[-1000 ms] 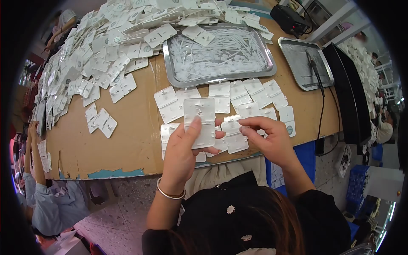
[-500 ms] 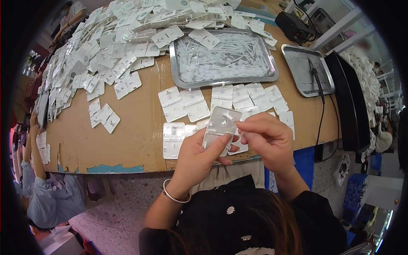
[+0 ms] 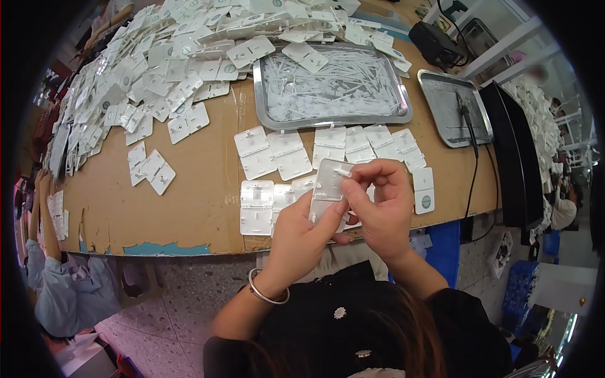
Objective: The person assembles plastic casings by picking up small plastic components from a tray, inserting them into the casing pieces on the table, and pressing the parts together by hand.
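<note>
My left hand point(image 3: 299, 230) grips a white plastic panel point(image 3: 328, 186) by its lower part, thumb on its face, tilted above the table. At the panel's upper right, my right hand point(image 3: 386, 205) has thumb and forefinger closed around a small white plastic piece point(image 3: 342, 172). That piece touches the panel's face; its far end is hidden by the fingers. Two rows of similar white panels lie under and beyond the hands, such as one hinged panel point(image 3: 257, 208) at the left. Behind them stands a metal tray point(image 3: 328, 122) full of thin white plastic sticks.
A large heap of white panels point(image 3: 157, 69) covers the back left. Right of the tray, a second metal tray point(image 3: 435, 107) holds a corded soldering-iron-like tool point(image 3: 465, 112). A black box point(image 3: 435, 43) sits behind. Another person's arms point(image 3: 43, 208) reach in at the far left.
My right hand has come nearer the panel, its fingertips now on the panel's upper right face. The panel has turned slightly in my left hand. The view has shifted slightly.
</note>
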The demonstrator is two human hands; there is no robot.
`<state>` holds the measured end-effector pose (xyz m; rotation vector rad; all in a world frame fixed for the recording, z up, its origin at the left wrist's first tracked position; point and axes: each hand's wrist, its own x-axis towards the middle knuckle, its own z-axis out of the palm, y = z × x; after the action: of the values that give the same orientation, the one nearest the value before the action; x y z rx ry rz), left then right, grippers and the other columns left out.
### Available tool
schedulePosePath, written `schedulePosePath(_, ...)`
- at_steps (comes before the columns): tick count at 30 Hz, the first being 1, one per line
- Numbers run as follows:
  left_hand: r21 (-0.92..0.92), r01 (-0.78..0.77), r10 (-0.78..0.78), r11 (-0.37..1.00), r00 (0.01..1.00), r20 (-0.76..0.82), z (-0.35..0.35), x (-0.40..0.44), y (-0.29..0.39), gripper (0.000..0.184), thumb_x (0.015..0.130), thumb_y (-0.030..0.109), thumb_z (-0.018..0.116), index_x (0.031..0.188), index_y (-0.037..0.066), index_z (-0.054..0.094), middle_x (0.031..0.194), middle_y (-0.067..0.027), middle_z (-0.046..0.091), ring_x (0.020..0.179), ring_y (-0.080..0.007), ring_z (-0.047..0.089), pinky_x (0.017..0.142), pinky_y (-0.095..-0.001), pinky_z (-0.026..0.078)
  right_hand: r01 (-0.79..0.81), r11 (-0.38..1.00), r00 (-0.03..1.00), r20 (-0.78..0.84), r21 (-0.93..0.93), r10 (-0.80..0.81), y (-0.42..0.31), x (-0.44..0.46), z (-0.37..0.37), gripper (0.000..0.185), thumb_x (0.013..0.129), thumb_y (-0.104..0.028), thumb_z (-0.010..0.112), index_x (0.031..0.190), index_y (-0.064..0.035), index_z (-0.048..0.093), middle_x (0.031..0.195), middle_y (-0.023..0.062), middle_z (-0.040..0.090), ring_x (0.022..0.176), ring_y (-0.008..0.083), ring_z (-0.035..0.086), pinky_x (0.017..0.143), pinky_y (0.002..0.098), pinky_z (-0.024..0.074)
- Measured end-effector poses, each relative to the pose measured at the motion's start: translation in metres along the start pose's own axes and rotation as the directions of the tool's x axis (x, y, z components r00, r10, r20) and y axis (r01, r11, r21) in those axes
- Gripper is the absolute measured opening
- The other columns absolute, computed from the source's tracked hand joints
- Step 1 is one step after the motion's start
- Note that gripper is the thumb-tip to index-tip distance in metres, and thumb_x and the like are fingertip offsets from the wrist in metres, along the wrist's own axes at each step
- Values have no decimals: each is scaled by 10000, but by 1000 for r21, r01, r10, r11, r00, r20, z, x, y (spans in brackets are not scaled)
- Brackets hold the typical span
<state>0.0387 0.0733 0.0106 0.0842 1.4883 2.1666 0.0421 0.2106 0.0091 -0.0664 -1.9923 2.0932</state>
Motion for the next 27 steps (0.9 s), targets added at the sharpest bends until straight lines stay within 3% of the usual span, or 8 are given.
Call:
schedulePosePath(4, -10, 8, -8, 1000, 1000, 8, -2, -1, 4, 288, 931, 134, 524, 1163, -36, 537, 1034, -93, 619, 846, -121, 630, 625, -245, 573, -45, 995, 997, 73, 90, 38, 2, 1, -2, 264, 807, 55, 612, 1001, -15, 446, 935, 72, 548, 798, 74, 526, 584, 183, 514)
schedulePosePath(7, 9, 15, -15, 1000, 1000, 4, -4, -2, 6, 289, 931, 129, 520, 1168, -36, 535, 1037, -98, 619, 864, -124, 631, 619, -244, 572, -153, 975, 985, 111, 160, 136, -3, 4, -1, 264, 805, 63, 605, 999, -13, 444, 938, 79, 545, 790, 77, 523, 613, 182, 514)
schedulePosePath(12, -9, -2, 2, 1000, 1000, -15, -5, -3, 3, 280, 924, 128, 526, 1141, -47, 548, 998, -107, 636, 847, -145, 652, 617, -245, 569, -77, 994, 995, 65, 77, 73, -3, 3, 7, 273, 796, 47, 615, 1004, -6, 446, 883, 61, 550, 764, 62, 495, 582, 176, 481)
schedulePosePath(16, 113, -51, 59, 992, 996, -68, -5, -4, -2, 247, 909, 117, 533, 1078, -61, 564, 880, -104, 661, 751, -160, 671, 580, -251, 545, 31, 999, 999, 13, -40, -31, 6, 2, 10, 310, 792, 26, 632, 1036, -5, 443, 862, 46, 549, 748, 53, 476, 558, 184, 474)
schedulePosePath(19, 258, -116, 144, 959, 985, -94, -3, -5, -5, 212, 899, 107, 536, 1027, -57, 573, 814, -110, 671, 687, -175, 675, 546, -264, 519, -64, 996, 998, 0, -67, 64, 8, 2, 9, 386, 784, 72, 612, 1098, -7, 402, 982, 104, 530, 745, 81, 530, 532, 180, 481)
schedulePosePath(22, 418, -186, 247, 889, 964, -97, -1, -4, -6, 168, 889, 107, 546, 970, -35, 584, 783, -116, 676, 635, -207, 669, 525, -294, 496, -287, 955, 958, 40, 76, 285, -8, 5, 9, 433, 795, 56, 606, 1155, -7, 374, 969, 102, 537, 737, 98, 548, 541, 203, 483)
schedulePosePath(24, 572, -249, 338, 782, 940, -52, -4, -1, -14, 145, 882, 109, 555, 940, -20, 589, 764, -117, 677, 606, -232, 661, 522, -317, 489, -337, 937, 940, 83, 90, 330, -7, 9, 4, 445, 803, 44, 601, 1176, -8, 364, 964, 100, 542, 735, 108, 557, 551, 220, 481)
schedulePosePath(27, 588, -291, 389, 755, 920, -45, 0, 1, -16, 118, 875, 107, 562, 909, -2, 590, 721, -111, 669, 596, -263, 647, 529, -344, 483, -341, 933, 938, 108, 118, 329, -7, 9, 0, 476, 804, -4, 633, 1190, -7, 356, 950, 103, 548, 821, 113, 541, 558, 227, 491)
